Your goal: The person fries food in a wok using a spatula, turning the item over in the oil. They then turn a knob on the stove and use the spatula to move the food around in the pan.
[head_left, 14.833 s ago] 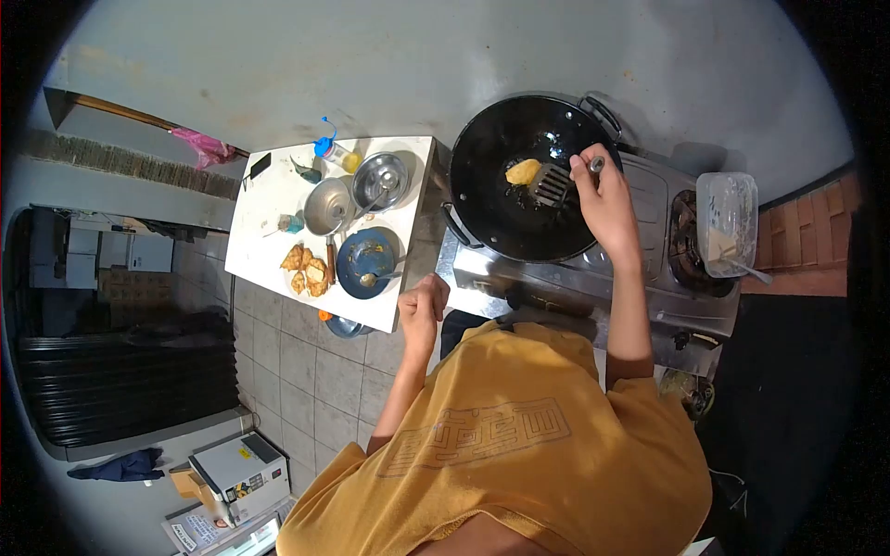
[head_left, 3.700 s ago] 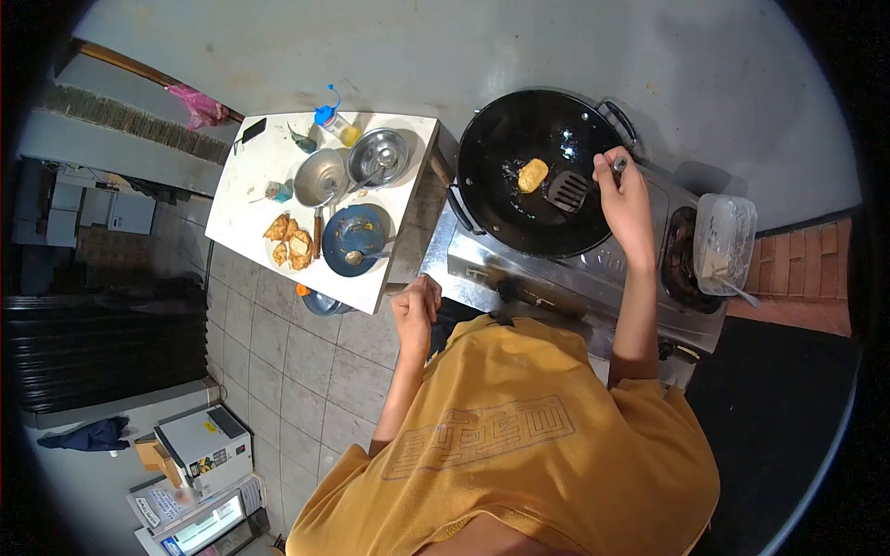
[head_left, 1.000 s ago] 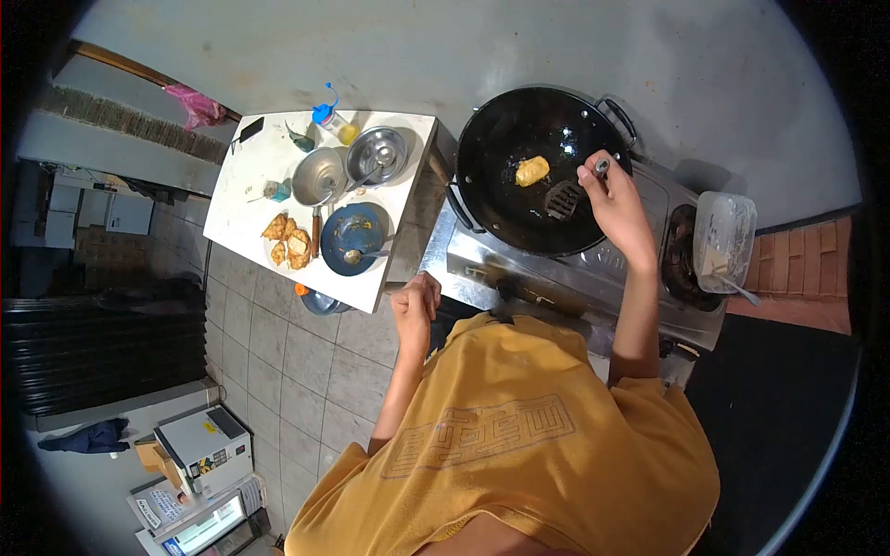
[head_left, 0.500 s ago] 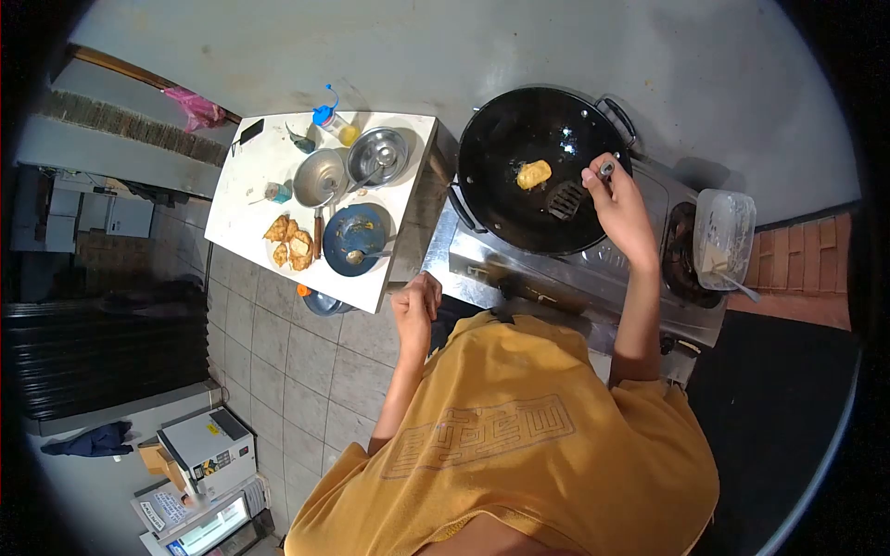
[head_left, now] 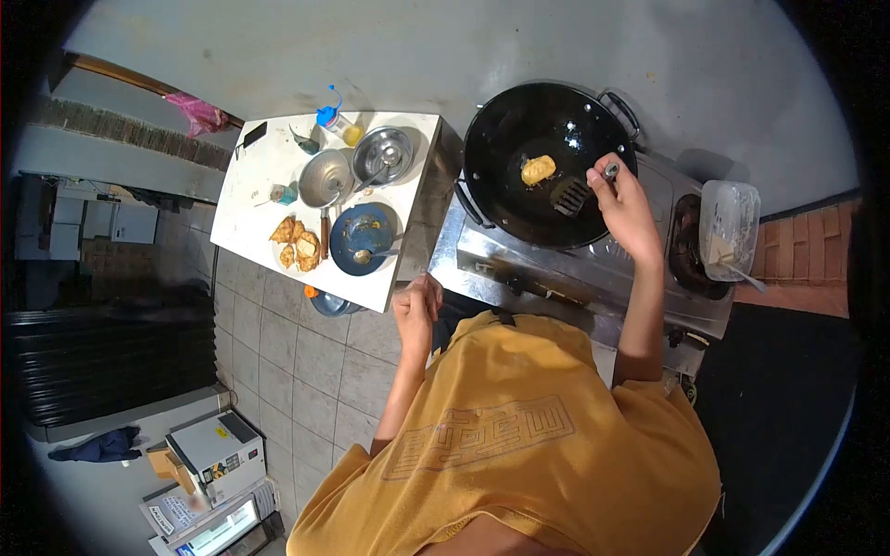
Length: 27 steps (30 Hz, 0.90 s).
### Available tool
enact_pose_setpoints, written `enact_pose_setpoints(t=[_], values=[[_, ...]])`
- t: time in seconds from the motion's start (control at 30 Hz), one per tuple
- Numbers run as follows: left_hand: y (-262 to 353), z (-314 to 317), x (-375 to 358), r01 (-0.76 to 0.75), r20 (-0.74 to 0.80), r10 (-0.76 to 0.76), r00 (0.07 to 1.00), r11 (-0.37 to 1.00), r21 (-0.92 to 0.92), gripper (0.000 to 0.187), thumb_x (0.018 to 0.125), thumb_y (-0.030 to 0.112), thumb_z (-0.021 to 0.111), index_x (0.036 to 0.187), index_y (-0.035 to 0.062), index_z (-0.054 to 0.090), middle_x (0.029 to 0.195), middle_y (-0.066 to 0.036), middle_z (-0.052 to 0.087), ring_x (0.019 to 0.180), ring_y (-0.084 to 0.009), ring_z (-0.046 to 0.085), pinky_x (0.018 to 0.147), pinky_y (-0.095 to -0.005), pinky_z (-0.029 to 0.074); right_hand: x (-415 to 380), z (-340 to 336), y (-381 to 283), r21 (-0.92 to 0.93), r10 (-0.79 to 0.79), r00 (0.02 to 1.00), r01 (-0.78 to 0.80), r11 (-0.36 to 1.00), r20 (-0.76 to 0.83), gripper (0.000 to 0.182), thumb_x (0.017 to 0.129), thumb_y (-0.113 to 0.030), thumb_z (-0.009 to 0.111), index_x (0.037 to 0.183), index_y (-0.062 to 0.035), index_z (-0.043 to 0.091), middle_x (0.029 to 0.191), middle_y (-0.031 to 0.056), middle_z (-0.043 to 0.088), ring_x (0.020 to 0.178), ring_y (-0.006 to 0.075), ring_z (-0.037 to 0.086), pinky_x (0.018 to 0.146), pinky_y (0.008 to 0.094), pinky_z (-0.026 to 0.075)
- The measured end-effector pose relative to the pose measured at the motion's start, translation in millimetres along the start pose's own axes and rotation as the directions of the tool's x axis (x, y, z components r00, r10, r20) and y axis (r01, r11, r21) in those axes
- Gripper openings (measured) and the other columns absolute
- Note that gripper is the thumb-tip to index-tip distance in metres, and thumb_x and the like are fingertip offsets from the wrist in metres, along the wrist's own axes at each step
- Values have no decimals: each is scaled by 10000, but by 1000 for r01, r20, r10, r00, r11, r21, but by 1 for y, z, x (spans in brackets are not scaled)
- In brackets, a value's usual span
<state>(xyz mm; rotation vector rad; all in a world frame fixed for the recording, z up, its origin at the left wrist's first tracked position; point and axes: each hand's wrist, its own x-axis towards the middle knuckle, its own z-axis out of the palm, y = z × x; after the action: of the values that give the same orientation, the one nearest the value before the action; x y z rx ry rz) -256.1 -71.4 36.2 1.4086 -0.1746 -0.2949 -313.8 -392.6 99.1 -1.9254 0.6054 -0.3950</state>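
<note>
My right hand (head_left: pixel 626 208) is closed around the handle of a slotted spatula (head_left: pixel 568 196), holding it over a large black wok (head_left: pixel 501 208). The spatula's dark slotted head is low inside the wok, just beside a golden piece of battered food (head_left: pixel 538 170) with small bubbles around its edge. My left hand (head_left: pixel 417 304) hangs by my waist near the table corner, fingers curled in, with nothing showing in them.
The wok sits on a steel gas stove (head_left: pixel 519 262); a plastic tub (head_left: pixel 728 227) stands at its right end. On the white table (head_left: pixel 255 185) are fried pieces (head_left: pixel 298 248), a blue bowl (head_left: pixel 357 236), a saucepan (head_left: pixel 324 176), a metal bowl (head_left: pixel 382 153) and a blue-capped bottle (head_left: pixel 338 123).
The whole view has shifted slightly. Both hands, the spatula and the food in the wok keep nearly the same places relative to each other.
</note>
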Motion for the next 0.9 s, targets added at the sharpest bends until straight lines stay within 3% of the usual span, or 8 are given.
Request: enact_pose_setpoints(t=[0.33, 0.63, 0.9], values=[[0, -18, -12, 28, -112, -25, 993, 999, 24, 550, 1000, 143, 405, 460, 38, 385, 454, -31, 366, 543, -140, 396, 523, -270, 339, 1, 10, -5, -20, -10, 1000, 10, 1000, 19, 196, 971, -187, 539, 884, -30, 460, 678, 30, 364, 635, 109, 342, 589, 284, 338], [1, -8, -3, -10, 3, 10, 1000, 1000, 13, 546, 997, 140, 398, 463, 28, 374, 493, -41, 392, 568, -139, 408, 533, -271, 333, -3, 4, 4, 15, 25, 1000, -25, 1000, 5, 199, 972, -200, 542, 895, -35, 460, 685, 26, 379, 635, 110, 351, 598, 281, 350], [-2, -2, -2, 61, 35, -61, 998, 998, -6, 542, 992, 150, 398, 463, 36, 375, 481, -30, 375, 564, -135, 407, 531, -269, 318, -14, 0, -1, 3, 32, 999, -32, 999, 1, 191, 969, -198, 547, 909, -35, 469, 679, 25, 384, 632, 106, 356, 589, 282, 353]])
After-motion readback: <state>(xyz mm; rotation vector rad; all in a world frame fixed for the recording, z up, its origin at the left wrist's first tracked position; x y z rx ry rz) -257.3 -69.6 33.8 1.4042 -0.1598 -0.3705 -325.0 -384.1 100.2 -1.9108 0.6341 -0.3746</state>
